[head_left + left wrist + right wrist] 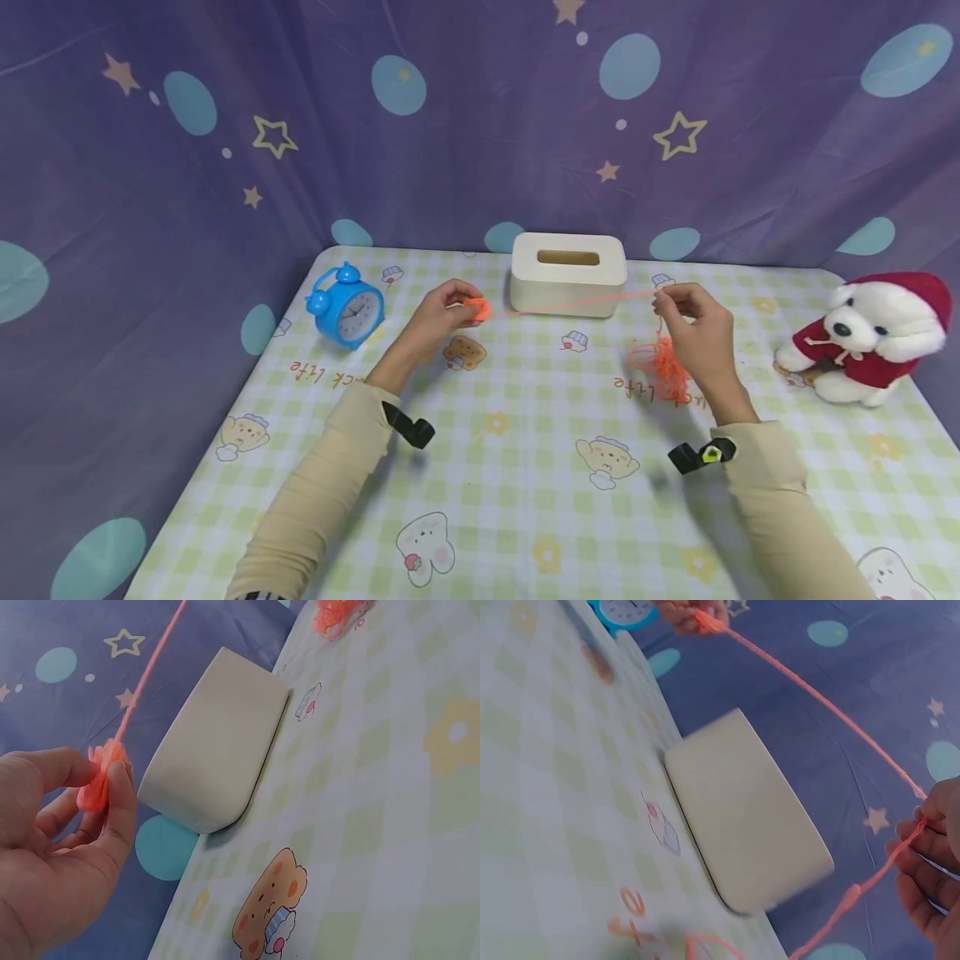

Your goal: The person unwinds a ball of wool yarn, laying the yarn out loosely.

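Between thumb and fingers my left hand [444, 315] pinches a small wound bundle of orange yarn [103, 776], held above the table. From it a single strand [817, 696] stretches nearly straight across to my right hand [693, 329], which pinches it between thumb and forefinger. Below the right hand the strand hangs down to a loose, tangled pile of the same yarn [670, 371] on the tablecloth. In the right wrist view a thicker spot [850, 897] shows on the hanging part.
Behind the strand stands a cream tissue box [568, 279]. A blue alarm clock [348, 308] is at the back left, and a white plush dog [862, 342] in red clothes sits at the right. The checked tablecloth [517, 467] covers the table; a purple curtain [480, 150] hangs behind.
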`<state>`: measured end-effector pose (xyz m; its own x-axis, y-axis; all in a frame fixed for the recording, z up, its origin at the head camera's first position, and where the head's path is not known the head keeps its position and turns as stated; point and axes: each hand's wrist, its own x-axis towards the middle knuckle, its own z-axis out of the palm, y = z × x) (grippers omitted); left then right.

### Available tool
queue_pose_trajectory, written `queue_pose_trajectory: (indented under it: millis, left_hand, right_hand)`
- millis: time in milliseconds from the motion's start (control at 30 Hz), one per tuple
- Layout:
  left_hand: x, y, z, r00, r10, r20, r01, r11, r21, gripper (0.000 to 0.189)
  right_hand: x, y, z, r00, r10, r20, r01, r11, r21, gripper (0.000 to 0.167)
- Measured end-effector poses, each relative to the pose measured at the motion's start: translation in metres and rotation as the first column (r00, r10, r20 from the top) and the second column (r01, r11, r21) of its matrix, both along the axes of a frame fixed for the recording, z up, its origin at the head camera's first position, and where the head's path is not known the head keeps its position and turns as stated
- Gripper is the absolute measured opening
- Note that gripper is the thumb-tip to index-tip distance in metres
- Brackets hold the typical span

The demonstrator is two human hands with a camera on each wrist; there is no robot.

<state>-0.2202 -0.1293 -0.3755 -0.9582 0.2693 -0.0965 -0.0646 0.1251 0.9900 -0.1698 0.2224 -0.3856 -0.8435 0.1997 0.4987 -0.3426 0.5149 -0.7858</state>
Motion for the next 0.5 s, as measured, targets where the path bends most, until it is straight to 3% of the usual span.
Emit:
queue_pose_trajectory:
  millis: [300,500]
  left_hand:
    - [-0.002,-0.002,0.0,1.0,0.01,0.008,-0.01,1.0,0.016,0.024]
    - [-0.002,-0.002,0.0,0.997,0.06,0.037,-0.061,0.998,0.033,0.024]
  right_hand:
    - [0.007,0.03,-0.004,0.993,-0.113,0.016,0.113,0.993,0.022,0.02]
    - [0.015,0.043,-0.009,0.986,-0.163,0.045,0.16,0.986,0.055,0.022]
